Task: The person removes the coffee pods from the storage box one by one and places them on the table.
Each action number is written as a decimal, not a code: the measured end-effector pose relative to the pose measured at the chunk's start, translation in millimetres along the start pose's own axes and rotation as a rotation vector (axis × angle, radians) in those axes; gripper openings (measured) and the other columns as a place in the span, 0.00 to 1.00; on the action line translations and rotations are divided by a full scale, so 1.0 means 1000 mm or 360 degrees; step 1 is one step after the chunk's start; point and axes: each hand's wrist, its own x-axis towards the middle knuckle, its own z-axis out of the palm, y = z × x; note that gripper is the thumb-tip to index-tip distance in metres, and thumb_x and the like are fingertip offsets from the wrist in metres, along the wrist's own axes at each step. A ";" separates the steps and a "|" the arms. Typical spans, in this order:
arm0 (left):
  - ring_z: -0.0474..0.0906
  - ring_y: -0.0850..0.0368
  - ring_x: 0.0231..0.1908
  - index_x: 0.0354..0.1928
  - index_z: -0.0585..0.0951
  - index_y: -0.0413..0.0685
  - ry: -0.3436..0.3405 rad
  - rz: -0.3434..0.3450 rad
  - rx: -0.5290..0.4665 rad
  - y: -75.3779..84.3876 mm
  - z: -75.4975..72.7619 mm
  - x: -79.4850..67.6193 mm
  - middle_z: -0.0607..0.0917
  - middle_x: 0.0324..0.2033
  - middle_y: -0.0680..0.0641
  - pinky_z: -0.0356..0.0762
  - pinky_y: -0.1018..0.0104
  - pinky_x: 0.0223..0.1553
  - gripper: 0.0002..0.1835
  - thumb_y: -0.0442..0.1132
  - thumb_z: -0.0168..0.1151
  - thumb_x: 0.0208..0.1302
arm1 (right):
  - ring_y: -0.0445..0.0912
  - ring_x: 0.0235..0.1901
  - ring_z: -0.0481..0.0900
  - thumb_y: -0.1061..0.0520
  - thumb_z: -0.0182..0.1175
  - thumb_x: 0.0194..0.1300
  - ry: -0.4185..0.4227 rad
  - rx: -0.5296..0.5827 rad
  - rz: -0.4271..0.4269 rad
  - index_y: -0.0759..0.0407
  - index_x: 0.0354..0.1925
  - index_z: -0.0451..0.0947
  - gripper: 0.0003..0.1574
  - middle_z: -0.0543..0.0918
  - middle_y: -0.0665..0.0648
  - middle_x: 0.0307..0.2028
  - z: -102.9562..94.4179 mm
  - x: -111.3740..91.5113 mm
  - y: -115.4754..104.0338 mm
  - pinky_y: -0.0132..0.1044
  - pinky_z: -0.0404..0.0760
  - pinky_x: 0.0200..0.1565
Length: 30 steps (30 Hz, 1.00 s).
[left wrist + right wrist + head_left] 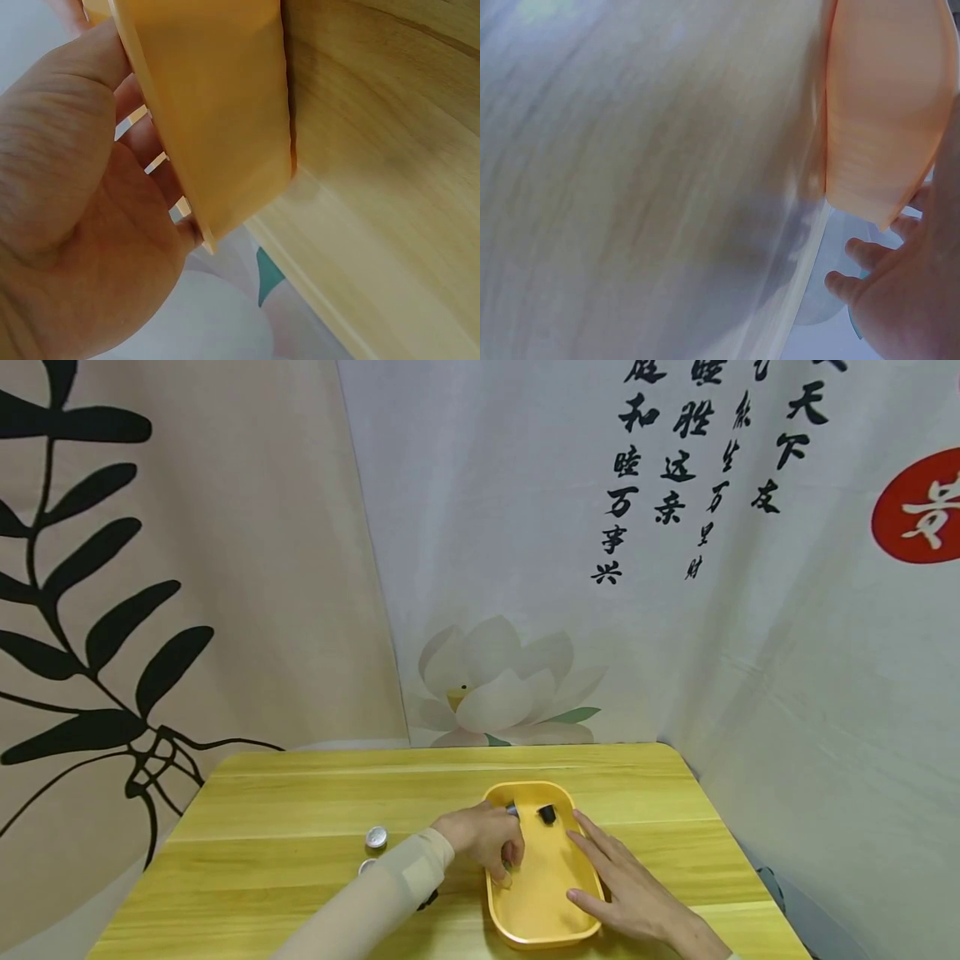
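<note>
A yellow rectangular tray (545,910) with rounded corners stands on the table. My left hand (483,839) reaches over its left rim, fingers bent down inside and thumb low near the left wall. In the left wrist view the tray's outer wall (217,112) hides the fingertips; I cannot tell what lies between them. A small black object (547,814) lies at the tray's far end, with a grey-silver piece (512,810) beside my left knuckles. My right hand (626,889) rests along the right rim, fingers extended, the thumb reaching over the edge.
Left of the tray, a small round silver item (377,837) lies on the wooden table (292,827). Another silver item (367,866) is partly hidden by my left sleeve, and a dark object (427,900) shows beside the forearm. Printed curtains (510,552) hang behind the table.
</note>
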 end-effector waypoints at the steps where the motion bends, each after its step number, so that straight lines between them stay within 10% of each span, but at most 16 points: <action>1: 0.84 0.77 0.42 0.42 0.95 0.66 0.0000 0.0006 0.0003 0.000 0.000 0.000 0.93 0.40 0.69 0.83 0.79 0.48 0.11 0.50 0.90 0.59 | 0.60 0.85 0.69 0.37 0.67 0.82 0.0002 -0.0002 -0.0002 0.48 0.89 0.63 0.49 0.57 0.58 0.92 0.000 0.000 0.000 0.68 0.80 0.71; 30: 0.82 0.75 0.39 0.52 0.95 0.53 0.0156 0.0305 -0.0284 -0.007 -0.012 -0.008 0.95 0.44 0.63 0.82 0.79 0.43 0.11 0.44 0.79 0.72 | 0.61 0.83 0.71 0.38 0.68 0.81 0.0026 -0.0031 -0.0046 0.51 0.88 0.65 0.48 0.58 0.60 0.91 0.000 0.000 -0.001 0.71 0.79 0.72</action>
